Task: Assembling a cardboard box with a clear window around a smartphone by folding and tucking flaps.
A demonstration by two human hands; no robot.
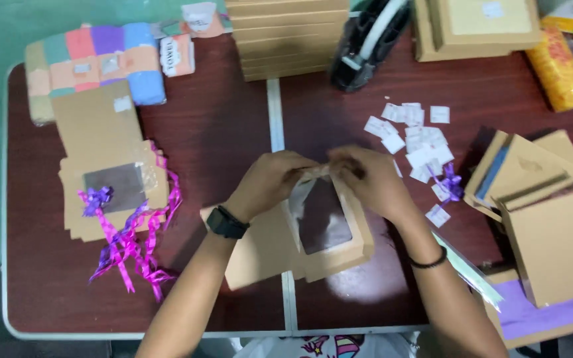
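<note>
Head view: brown table (pixel 220 119), seen from above.
Left hand (pixel 270 182): pinching the clear film at the far edge of the windowed kraft box (pixel 329 232).
Right hand (pixel 369 179): fingers closed on the same film.
Box: table centre, near edge.
Left: purple ribbons (pixel 130 242).
Right: small white labels (pixel 416 136).

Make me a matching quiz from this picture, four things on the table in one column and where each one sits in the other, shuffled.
Things:
1. windowed box
2. purple ribbon bow
3. small white slips
4. tape dispenser

Places:
A. far edge, middle of the table
B. under both hands, near edge
C. left side, beside flat cardboard
D. right of centre, scattered

Pairs: 1-B, 2-C, 3-D, 4-A
</note>
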